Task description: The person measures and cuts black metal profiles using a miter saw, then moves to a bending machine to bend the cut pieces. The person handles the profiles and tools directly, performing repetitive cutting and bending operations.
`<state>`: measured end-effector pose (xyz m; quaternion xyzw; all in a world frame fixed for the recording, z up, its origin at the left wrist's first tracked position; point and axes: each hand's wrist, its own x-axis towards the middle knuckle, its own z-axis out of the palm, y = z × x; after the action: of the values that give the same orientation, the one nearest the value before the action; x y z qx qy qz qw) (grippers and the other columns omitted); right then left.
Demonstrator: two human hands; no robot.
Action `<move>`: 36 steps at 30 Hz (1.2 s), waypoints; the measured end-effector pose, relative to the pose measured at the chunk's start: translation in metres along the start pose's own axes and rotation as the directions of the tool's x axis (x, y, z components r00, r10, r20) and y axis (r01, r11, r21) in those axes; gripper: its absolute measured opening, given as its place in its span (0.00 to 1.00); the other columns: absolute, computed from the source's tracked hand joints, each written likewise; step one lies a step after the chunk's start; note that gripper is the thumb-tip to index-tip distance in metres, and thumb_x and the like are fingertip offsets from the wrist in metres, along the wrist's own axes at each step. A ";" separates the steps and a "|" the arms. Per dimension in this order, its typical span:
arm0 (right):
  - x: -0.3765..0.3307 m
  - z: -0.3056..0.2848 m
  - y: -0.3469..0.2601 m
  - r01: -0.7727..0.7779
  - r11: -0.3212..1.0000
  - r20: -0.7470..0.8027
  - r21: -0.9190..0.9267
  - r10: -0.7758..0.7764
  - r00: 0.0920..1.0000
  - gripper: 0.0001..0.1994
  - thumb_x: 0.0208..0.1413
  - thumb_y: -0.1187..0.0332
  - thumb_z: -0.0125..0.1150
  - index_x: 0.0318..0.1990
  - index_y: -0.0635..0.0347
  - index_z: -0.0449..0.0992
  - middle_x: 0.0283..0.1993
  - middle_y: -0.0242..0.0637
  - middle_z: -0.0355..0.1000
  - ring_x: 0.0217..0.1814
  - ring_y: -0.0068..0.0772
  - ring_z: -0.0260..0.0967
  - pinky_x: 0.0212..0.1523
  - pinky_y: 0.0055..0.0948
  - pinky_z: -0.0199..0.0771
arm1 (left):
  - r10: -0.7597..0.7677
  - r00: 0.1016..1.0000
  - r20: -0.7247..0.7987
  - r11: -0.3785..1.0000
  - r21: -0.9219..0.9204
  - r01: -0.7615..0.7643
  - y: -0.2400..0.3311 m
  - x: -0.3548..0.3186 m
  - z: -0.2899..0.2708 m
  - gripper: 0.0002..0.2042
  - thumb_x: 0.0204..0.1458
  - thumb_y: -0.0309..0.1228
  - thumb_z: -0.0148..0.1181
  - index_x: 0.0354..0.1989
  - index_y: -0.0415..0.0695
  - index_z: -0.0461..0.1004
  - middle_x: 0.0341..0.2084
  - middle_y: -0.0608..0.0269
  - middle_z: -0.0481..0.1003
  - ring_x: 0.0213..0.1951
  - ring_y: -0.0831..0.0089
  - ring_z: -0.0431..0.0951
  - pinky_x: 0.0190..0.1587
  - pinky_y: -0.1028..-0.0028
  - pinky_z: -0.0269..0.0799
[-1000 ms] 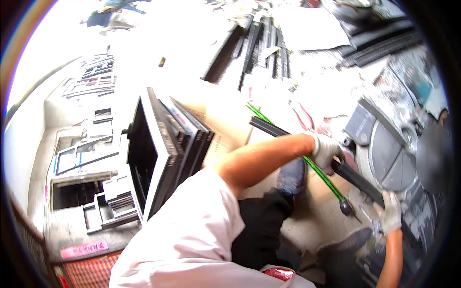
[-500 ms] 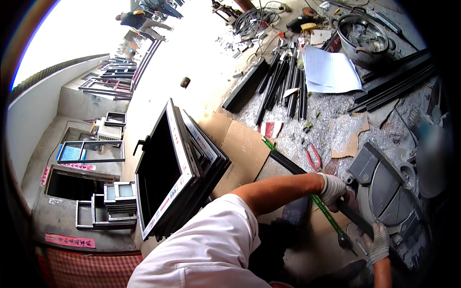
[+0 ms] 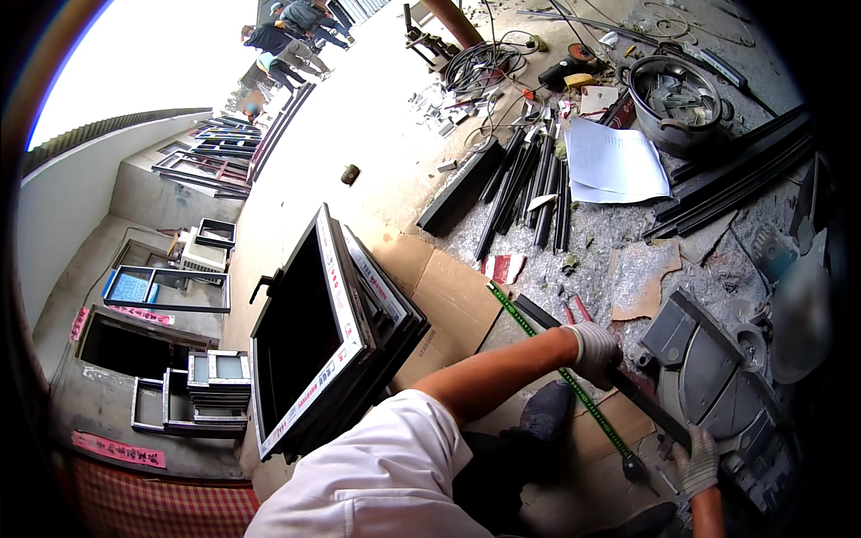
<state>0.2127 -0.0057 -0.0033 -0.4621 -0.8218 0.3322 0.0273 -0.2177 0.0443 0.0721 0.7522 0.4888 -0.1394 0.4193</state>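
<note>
Head view shows the black bar (image 3: 652, 403) at near right, between the green strip (image 3: 599, 418) and grey machine (image 3: 717, 368), your left hand (image 3: 594, 351) and right hand (image 3: 699, 462) wrapped around it: taken up, not yet released.

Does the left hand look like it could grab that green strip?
Probably yes: the green strip lies close to the left hand, though that hand may need to release the black bar first.
</note>
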 end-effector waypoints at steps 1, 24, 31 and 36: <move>0.002 -0.006 -0.005 -0.001 1.000 0.001 -0.004 0.001 1.000 0.26 0.55 0.62 0.69 0.57 0.66 0.71 0.49 0.57 0.71 0.54 0.65 0.68 0.57 0.55 0.68 | -0.040 0.999 0.006 0.999 -0.008 0.040 -0.006 -0.005 -0.004 0.21 0.47 0.52 0.68 0.41 0.48 0.85 0.33 0.53 0.84 0.37 0.51 0.84 0.42 0.58 0.78; 0.029 -0.012 -0.051 -0.060 0.992 -0.023 0.107 0.063 0.998 0.24 0.62 0.53 0.61 0.53 0.67 0.74 0.49 0.57 0.72 0.53 0.64 0.69 0.55 0.54 0.69 | 0.033 0.973 -0.230 0.993 -0.103 -0.058 0.033 0.009 0.015 0.41 0.41 0.52 0.77 0.62 0.41 0.69 0.46 0.43 0.78 0.47 0.42 0.81 0.50 0.52 0.77; 0.043 -0.029 -0.071 -0.097 0.991 -0.006 0.088 0.097 0.995 0.24 0.64 0.50 0.59 0.57 0.60 0.73 0.53 0.51 0.73 0.56 0.60 0.70 0.55 0.50 0.71 | 0.301 0.885 -0.356 0.920 -0.136 -0.368 0.030 0.019 -0.001 0.32 0.48 0.44 0.77 0.60 0.47 0.74 0.49 0.48 0.79 0.54 0.48 0.79 0.57 0.57 0.74; 0.048 -0.031 -0.071 -0.104 0.981 0.019 0.163 0.102 0.995 0.20 0.65 0.55 0.62 0.54 0.59 0.74 0.47 0.49 0.75 0.48 0.54 0.76 0.50 0.46 0.74 | -0.122 0.764 -0.634 0.965 -0.257 -0.059 -0.025 -0.014 -0.022 0.30 0.56 0.41 0.73 0.63 0.38 0.73 0.55 0.44 0.77 0.58 0.56 0.78 0.62 0.64 0.74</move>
<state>0.1436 0.0232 0.0491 -0.4985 -0.7668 0.4020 0.0437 -0.2501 0.0571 0.0815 0.6837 0.6295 0.1859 0.3191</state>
